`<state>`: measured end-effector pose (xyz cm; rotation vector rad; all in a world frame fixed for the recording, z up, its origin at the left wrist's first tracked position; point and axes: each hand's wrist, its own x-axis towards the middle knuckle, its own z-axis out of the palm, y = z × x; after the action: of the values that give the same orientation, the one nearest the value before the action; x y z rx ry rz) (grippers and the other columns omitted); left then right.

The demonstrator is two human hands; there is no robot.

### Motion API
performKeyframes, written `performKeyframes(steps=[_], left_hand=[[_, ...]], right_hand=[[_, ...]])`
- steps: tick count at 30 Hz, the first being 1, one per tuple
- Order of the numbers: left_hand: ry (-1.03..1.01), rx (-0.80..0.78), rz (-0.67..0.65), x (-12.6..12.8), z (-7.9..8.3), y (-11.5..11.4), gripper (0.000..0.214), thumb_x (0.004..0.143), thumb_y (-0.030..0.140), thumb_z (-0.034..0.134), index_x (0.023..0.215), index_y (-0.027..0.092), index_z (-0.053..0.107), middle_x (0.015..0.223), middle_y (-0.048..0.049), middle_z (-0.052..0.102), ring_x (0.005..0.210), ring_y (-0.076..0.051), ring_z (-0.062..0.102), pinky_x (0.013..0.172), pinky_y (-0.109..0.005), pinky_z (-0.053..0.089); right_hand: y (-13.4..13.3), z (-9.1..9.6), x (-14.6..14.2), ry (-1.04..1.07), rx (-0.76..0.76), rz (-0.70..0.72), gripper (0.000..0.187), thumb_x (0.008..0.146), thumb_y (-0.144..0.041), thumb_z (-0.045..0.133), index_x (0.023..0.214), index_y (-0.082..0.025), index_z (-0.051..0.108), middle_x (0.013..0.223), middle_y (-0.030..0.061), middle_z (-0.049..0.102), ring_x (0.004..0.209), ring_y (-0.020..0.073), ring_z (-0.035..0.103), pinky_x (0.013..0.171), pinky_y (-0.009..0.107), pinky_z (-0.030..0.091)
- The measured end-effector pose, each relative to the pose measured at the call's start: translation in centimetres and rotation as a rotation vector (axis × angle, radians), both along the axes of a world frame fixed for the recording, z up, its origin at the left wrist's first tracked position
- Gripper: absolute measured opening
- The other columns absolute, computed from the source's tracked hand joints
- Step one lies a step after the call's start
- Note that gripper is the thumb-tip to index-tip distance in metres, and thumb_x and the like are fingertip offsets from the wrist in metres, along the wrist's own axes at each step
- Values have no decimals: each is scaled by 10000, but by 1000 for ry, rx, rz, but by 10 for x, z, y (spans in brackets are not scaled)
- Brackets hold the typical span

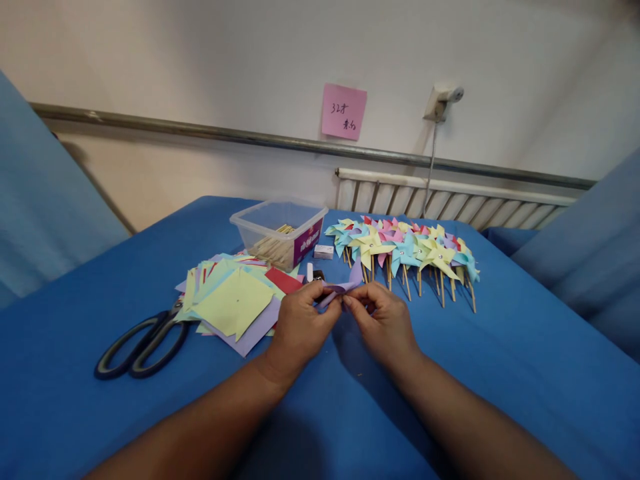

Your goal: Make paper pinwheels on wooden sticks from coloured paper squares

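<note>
Pretty plain off-white wall (225,53), with a metal rail (250,137) running along it, pink sticky note (344,111) just above that, a plug (441,105) and its cord (433,148) to the right, white radiator (414,188) below, light blue curtains (45,200) either side of the blue-covered worktop (525,320)

Fingers (357,308) partly hide the purple paper (355,275); sheets (233,303) cover the blades of the scissors (154,339); left curtain (45,193) is cut off.

Purple paper (355,275), bright against a blue desk (500,373)!
Far right, pinwheels (403,255) in yellow, aqua, pink, red; left, pale yellow sheets (227,307), dark-handled scissors (165,323) nearer still.
</note>
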<state>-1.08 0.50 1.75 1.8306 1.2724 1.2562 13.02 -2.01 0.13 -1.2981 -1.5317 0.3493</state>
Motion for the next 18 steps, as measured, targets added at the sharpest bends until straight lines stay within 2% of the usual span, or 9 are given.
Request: performKeyframes(steps=[4,7,10,12,14,16,18], left_hand=[[-70,-52,-21,1,1,0,96,678,209,646,758,196,697,727,1,707,689,-168,630,656,-251,448],[-118,-101,-41,2,0,1,108,674,213,649,769,186,692,711,1,697,676,-161,622,640,-243,450],[-164,-135,-54,2,-3,2,146,681,231,652,810,179,693,725,-3,690,685,-159,616,644,-244,457],[-193,-147,-59,2,-3,2,150,679,237,656,812,180,692,738,-5,689,699,-160,615,656,-247,460],[-207,-153,-63,2,-3,3,132,672,238,660,788,183,692,722,-1,684,687,-158,609,650,-246,459],[-204,-157,-69,1,-2,3,125,672,237,658,780,186,694,711,1,682,674,-155,604,642,-246,455],[-190,-151,-67,1,0,2,122,679,235,653,783,186,694,704,3,680,666,-152,603,639,-245,451]], right_hand=[[4,-3,-1,157,1,28,50,762,-221,634,717,-208,650,931,46,639,899,187,604,808,328,476],[6,-7,-5,351,-82,98,53,759,-236,639,763,-196,605,813,30,640,798,174,621,759,326,503],[7,-9,-9,535,-87,135,283,732,-233,665,987,-217,544,760,-4,622,715,151,616,646,283,522],[8,-9,-11,587,-68,152,526,717,-223,679,1189,-239,447,766,-14,619,710,148,619,626,277,531],[8,-9,-11,603,-74,172,616,718,-223,679,1264,-239,395,802,0,636,720,150,628,635,285,541],[9,-9,-10,588,-100,190,464,727,-239,673,1160,-211,507,833,29,655,733,157,634,646,291,544],[10,-9,-8,550,-132,212,246,737,-257,665,965,-186,610,804,36,663,712,157,627,637,287,537]])
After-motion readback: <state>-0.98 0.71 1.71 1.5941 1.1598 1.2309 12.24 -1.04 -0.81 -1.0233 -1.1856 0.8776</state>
